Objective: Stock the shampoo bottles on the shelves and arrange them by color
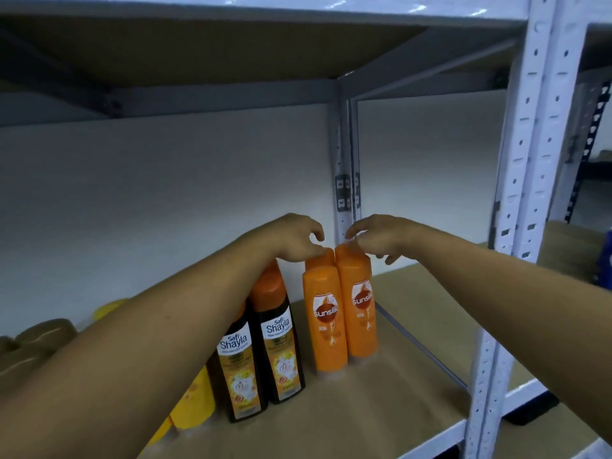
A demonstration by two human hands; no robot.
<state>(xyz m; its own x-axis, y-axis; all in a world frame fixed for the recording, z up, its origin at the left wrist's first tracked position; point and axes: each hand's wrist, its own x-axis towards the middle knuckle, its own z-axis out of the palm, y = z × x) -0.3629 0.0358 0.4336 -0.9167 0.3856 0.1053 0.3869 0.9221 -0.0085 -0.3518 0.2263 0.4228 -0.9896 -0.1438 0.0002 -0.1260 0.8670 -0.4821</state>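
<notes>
Head view: my left hand (298, 238) and right hand (376, 240) pinch the tops of orange plastic shampoo bottles (328, 313) on the brown shelf (417, 352), likely grouping them at three o'clock of orange-capped dark bottles (278, 342).

Orange Sunsilk bottles (326, 313) upright, clustered, black Shayla bottles (281, 342) just left

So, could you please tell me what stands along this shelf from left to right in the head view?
From the left: brown bottles → yellow bottles → two black Safi Shayla bottles → orange Sunsilk bottles → white shelf upright.
</notes>
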